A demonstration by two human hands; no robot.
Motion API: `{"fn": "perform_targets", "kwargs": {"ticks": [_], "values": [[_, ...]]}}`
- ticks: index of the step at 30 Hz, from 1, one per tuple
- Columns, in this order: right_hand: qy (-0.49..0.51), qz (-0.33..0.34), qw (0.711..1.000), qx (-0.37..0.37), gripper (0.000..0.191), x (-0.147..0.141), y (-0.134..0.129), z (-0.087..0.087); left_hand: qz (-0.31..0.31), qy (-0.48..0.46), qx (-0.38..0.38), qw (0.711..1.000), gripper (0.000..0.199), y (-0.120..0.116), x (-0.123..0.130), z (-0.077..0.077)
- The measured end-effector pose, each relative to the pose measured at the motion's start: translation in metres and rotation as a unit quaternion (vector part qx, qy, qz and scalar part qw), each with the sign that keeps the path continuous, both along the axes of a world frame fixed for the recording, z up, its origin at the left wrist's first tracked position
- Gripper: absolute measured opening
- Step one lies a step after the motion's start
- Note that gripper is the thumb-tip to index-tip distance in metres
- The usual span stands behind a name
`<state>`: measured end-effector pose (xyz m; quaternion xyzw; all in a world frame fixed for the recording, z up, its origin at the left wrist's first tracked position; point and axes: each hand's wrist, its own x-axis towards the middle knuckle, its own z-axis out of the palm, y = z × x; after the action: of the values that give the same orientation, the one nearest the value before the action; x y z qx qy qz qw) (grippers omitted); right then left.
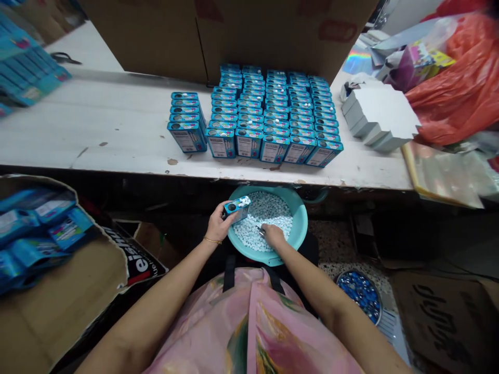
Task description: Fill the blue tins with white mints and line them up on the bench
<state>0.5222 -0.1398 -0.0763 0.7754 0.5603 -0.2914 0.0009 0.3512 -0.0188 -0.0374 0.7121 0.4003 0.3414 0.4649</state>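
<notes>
My left hand point(219, 222) grips a small blue box point(237, 206), tilted over the left rim of a turquoise basin point(299, 221). White pellets lie on the box's top, beside a dark round opening. Inside the basin is a heap of small white pellets point(268, 208). My right hand point(274, 236) is down at the pellets, its fingers closed on a small dark metallic object point(260, 230) whose shape I cannot make out fully. On the table, just beyond the basin, similar blue boxes point(275, 148) stand upright in several tight rows, some with white pellets on top.
A shorter row of blue boxes point(185, 137) stands to the left on the white table point(97, 130). Behind is a large cardboard carton point(265, 41). White blocks point(380, 114) and a red bag point(463, 83) lie right. An open carton point(89, 270) holds blue packs; a bowl point(360, 296) sits low right.
</notes>
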Motion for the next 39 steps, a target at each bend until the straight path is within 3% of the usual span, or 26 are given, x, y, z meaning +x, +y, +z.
{"fn": "perform_targets", "kwargs": {"ticks": [5, 9, 12, 17, 20, 24, 29, 35, 39], "values": [[0.103, -0.075, 0.991, 0.048, 0.017, 0.009, 0.008, -0.015, 0.019, -0.032, -0.024, 0.999, 0.04, 0.008, -0.001, 0.002], [0.182, -0.12, 0.973, 0.069, 0.019, 0.03, -0.002, -0.014, 0.035, -0.036, -0.013, 0.999, 0.04, 0.014, -0.005, 0.008], [0.218, -0.145, 0.962, 0.074, 0.021, 0.05, -0.012, 0.006, 0.045, -0.019, 0.007, 0.999, 0.041, 0.015, -0.006, 0.011], [0.295, -0.178, 0.931, 0.12, 0.021, 0.077, -0.02, 0.068, -0.01, 0.009, 0.04, 0.999, 0.038, 0.005, 0.004, 0.007], [0.236, -0.147, 0.951, 0.137, 0.021, 0.079, -0.015, 0.103, -0.047, 0.035, 0.073, 0.996, 0.036, -0.005, 0.014, 0.002], [0.067, -0.051, 0.989, 0.118, 0.02, 0.069, -0.001, 0.137, -0.079, 0.069, 0.118, 0.988, 0.036, -0.016, 0.026, -0.002], [-0.118, 0.03, 0.992, 0.04, 0.023, 0.044, 0.011, 0.167, -0.091, 0.088, 0.137, 0.982, 0.037, -0.02, 0.029, -0.003], [-0.166, 0.081, 0.983, 0.015, 0.026, 0.025, 0.015, 0.187, -0.09, 0.091, 0.135, 0.983, 0.037, -0.021, 0.029, -0.006], [-0.171, 0.041, 0.984, 0.035, 0.027, 0.052, -0.004, 0.174, -0.076, 0.071, 0.118, 0.988, 0.035, -0.019, 0.021, -0.003]]}}
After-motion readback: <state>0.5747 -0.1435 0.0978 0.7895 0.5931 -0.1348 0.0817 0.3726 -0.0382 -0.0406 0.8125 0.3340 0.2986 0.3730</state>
